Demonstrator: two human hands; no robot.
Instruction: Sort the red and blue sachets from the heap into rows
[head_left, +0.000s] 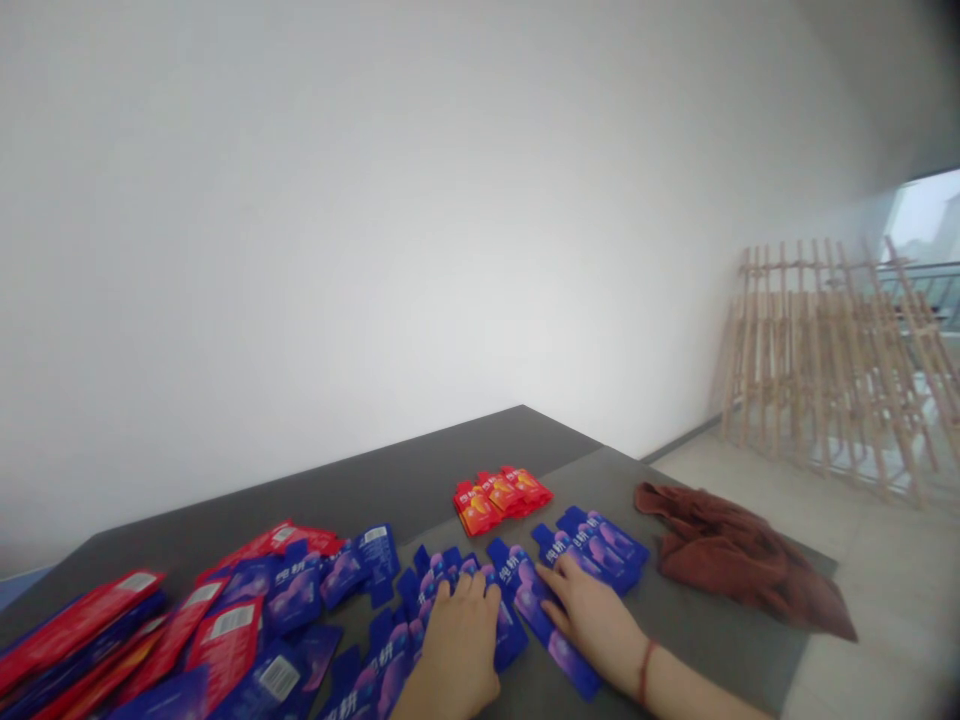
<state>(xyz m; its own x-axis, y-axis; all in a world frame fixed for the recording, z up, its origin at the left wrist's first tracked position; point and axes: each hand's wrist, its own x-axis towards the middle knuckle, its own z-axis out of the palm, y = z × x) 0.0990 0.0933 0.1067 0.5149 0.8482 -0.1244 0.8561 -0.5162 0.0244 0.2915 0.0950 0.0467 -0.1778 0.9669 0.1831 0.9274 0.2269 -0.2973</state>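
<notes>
Hands [461,640] [596,615], blue pkts [538,608] under, hidden (partly)

The blue packets [537,612] look smooth and slightly glossy; whether they are plastic or coated paper, I cannot tell. The red packets [223,655] have a similar shine. The table [720,640] is smooth and matt, the cloth [727,560] is matt textile, and the racks [798,350] look wooden.

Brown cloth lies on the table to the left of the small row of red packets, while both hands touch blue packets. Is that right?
Only the side is wrong: in the head view, the brown cloth lies on the table to the right of the small row of red packets. The left hand and right hand touch blue packets.
</notes>
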